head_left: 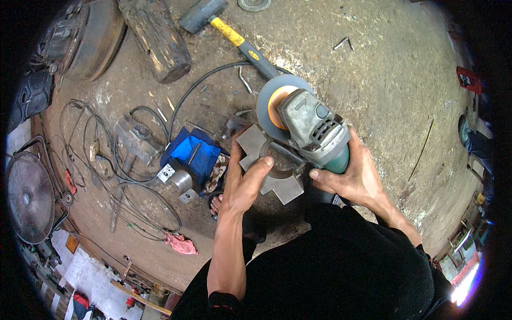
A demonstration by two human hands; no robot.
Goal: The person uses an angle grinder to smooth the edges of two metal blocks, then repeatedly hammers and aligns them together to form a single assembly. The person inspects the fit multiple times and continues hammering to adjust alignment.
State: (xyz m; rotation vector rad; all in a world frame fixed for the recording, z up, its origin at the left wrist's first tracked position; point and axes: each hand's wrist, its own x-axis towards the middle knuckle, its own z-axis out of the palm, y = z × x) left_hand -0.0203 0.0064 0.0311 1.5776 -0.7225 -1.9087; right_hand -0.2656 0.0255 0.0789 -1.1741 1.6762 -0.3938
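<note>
My left hand (pixel 242 186) is closed around a flat grey steel piece (pixel 286 189) with stepped edges and a half-round cutout; the thumb presses on its face and the other fingers are mostly hidden. On the right, my right hand (pixel 356 173) wraps the green body of an angle grinder (pixel 314 125). Its grey disc (pixel 271 90) with an orange centre lies just beyond the steel piece, close to its far edge. Whether the disc touches the steel, I cannot tell. A dark bar-like part runs between the grinder and the cutout.
A sledgehammer (pixel 229 33) with a yellow-and-grey handle lies ahead. Leftward are a blue container (pixel 193 152), a machined metal part (pixel 180 180), a second hammer (pixel 136 137), looped cables (pixel 144 184), a pink rag (pixel 181 244), a log (pixel 154 40) and a fan (pixel 31 197).
</note>
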